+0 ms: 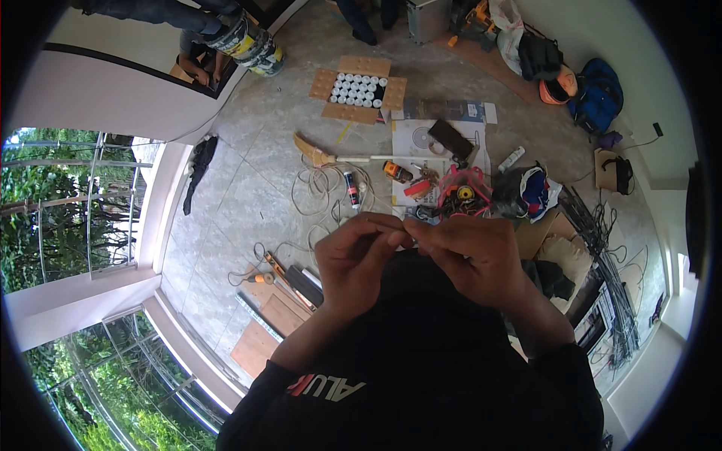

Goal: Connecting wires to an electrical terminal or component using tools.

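Both hands are raised close together in front of my chest, with their fingertips meeting. My left hand is closed in a pinch, thumb against the curled fingers. My right hand is pinched too, its fingertips touching those of the left. Whatever small thing lies between them is hidden by the fingers. On the floor beyond are a dark sealant tube, a pink bag with tools in it, and a yellow-and-black tool.
An open carton of white-capped tubes stands ahead. A broom and a loose cord lie on the tiles. Wooden boards are at left, dark strips at right. Another person's legs show at the top.
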`<action>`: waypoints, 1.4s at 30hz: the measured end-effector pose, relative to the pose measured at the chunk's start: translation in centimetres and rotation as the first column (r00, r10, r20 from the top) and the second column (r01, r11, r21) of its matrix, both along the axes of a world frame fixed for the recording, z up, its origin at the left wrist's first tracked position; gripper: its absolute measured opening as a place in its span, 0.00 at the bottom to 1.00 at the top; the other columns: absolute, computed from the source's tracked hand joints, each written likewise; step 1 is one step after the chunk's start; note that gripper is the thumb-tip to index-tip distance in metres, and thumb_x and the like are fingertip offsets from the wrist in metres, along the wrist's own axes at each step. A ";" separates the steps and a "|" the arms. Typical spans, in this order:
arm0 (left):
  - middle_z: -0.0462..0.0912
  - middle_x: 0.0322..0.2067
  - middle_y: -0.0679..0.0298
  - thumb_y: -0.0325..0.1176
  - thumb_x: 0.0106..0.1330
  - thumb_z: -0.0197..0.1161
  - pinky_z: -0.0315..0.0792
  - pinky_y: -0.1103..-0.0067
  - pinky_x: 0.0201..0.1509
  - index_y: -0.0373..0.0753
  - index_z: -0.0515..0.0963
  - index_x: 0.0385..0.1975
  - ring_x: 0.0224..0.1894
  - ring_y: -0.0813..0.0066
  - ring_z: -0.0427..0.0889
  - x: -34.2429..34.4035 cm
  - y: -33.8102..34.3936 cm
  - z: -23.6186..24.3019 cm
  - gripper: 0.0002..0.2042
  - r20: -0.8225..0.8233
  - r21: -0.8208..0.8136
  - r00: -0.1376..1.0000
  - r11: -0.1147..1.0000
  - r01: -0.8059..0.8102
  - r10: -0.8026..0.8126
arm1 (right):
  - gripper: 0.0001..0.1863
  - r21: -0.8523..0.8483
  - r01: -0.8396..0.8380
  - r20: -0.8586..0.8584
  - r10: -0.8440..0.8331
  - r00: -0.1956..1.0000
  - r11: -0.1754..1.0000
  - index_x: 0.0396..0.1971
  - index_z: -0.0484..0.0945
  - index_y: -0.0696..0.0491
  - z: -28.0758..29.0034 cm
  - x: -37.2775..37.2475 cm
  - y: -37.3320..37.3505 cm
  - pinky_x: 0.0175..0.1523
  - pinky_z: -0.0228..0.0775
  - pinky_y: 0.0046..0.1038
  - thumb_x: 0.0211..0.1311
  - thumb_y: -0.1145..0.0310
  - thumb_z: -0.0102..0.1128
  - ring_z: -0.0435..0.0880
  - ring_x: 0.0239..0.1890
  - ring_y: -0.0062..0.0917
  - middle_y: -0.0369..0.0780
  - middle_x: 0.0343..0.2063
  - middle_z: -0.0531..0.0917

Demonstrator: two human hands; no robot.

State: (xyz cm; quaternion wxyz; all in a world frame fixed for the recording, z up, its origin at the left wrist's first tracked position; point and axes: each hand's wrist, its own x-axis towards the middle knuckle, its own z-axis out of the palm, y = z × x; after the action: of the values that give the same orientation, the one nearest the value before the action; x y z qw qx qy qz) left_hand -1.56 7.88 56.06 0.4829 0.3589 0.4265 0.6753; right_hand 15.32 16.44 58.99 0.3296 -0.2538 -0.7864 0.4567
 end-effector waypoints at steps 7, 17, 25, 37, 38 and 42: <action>0.82 0.39 0.54 0.15 0.67 0.56 0.78 0.79 0.46 0.26 0.76 0.39 0.41 0.72 0.83 0.0 0.2 0.0 0.05 -0.014 -0.009 1.000 1.000 -0.001 0.001 | 0.15 0.012 0.021 -0.052 -0.020 0.998 1.000 0.47 0.83 0.54 -0.4 -0.3 0.1 0.29 0.73 0.27 0.59 0.78 0.64 0.84 0.24 0.27 0.41 0.24 0.84; 0.84 0.36 0.55 0.16 0.67 0.58 0.78 0.79 0.45 0.26 0.77 0.38 0.38 0.73 0.83 0.1 -0.1 -0.1 0.03 -0.022 -0.067 0.997 0.995 -0.080 0.079 | 0.14 -0.007 0.016 0.020 -0.016 1.000 1.000 0.47 0.83 0.54 -1.0 0.4 -0.5 0.31 0.74 0.26 0.60 0.78 0.64 0.86 0.26 0.27 0.41 0.25 0.85; 0.83 0.37 0.52 0.19 0.67 0.59 0.79 0.74 0.44 0.27 0.76 0.38 0.37 0.69 0.83 0.0 -0.5 -0.7 0.04 0.012 -0.065 1.000 0.998 -0.010 0.011 | 0.14 -0.095 -0.001 0.034 0.005 0.999 0.995 0.47 0.83 0.55 -1.3 0.8 -0.7 0.32 0.76 0.25 0.60 0.77 0.63 0.87 0.28 0.28 0.42 0.27 0.86; 0.84 0.39 0.55 0.16 0.65 0.60 0.79 0.80 0.44 0.27 0.78 0.39 0.39 0.74 0.84 0.2 -0.7 -0.6 0.05 -0.004 -0.055 1.000 0.998 0.026 -0.026 | 0.11 -0.293 -0.021 -0.005 0.020 1.000 0.956 0.44 0.83 0.56 -0.7 1.0 -0.6 0.34 0.76 0.21 0.63 0.78 0.61 0.87 0.28 0.20 0.40 0.26 0.86; 0.84 0.39 0.55 0.16 0.65 0.60 0.79 0.80 0.44 0.27 0.78 0.39 0.39 0.74 0.84 0.0 -0.6 -0.5 0.05 -0.004 -0.055 1.000 0.998 0.027 -0.027 | 0.11 -0.293 -0.020 -0.006 0.020 1.000 0.956 0.44 0.83 0.56 -0.7 1.1 -0.6 0.34 0.76 0.21 0.63 0.78 0.61 0.87 0.28 0.20 0.40 0.26 0.86; 0.84 0.36 0.53 0.15 0.64 0.61 0.80 0.78 0.43 0.27 0.78 0.38 0.38 0.72 0.84 -0.4 -0.6 0.0 0.05 -0.062 -0.108 0.998 0.994 0.021 -0.028 | 0.08 -0.289 -0.039 0.021 0.047 0.999 0.956 0.41 0.83 0.58 -0.3 1.4 -0.2 0.33 0.76 0.20 0.63 0.78 0.60 0.87 0.28 0.19 0.40 0.24 0.85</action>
State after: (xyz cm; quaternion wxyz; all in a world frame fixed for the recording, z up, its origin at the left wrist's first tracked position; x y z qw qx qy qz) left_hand -1.95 7.23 56.10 0.4961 0.3589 0.4727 0.6338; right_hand 16.70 16.21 58.67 0.2682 -0.2882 -0.7212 0.5700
